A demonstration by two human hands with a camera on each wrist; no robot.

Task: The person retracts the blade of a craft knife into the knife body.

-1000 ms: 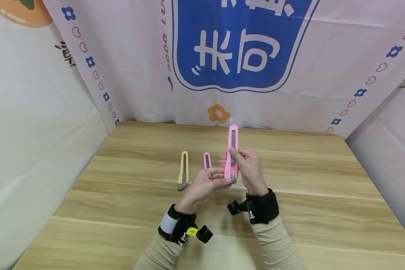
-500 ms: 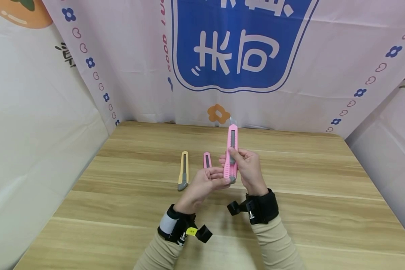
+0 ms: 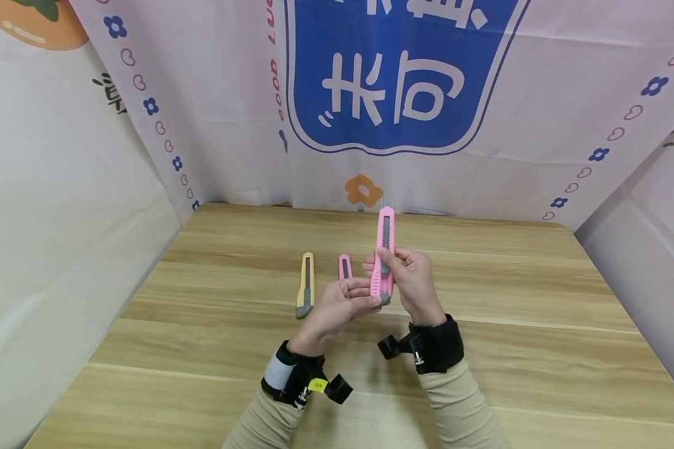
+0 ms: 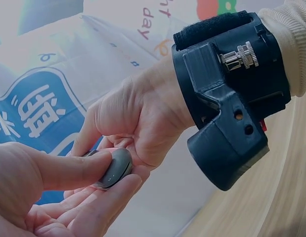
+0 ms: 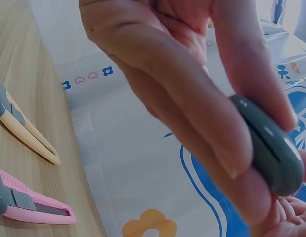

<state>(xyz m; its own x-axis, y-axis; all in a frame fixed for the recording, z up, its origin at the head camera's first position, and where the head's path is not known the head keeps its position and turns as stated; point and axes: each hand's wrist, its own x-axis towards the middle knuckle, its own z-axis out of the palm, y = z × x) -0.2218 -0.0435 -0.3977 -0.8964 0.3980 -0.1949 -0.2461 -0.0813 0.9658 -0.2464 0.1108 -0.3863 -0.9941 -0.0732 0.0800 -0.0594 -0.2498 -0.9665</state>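
A pink utility knife points upright above the table, a short length of blade showing at its tip. My right hand grips its middle, thumb on the grey slider. At the lower end, my left hand pinches the grey end cap between thumb and fingers. Behind the left hand lies a second pink utility knife, its lower part hidden in the head view; the right wrist view shows its grey slider. To its left rests a yellow utility knife with a grey end.
The wood-grain table ends at a printed cloth backdrop. Another cloth wall stands at the left. Each wrist wears a black band with a camera mount.
The slider has moved slightly down and less blade shows at the tip. The held knife has shifted a little left. The two knives on the table have stayed put.
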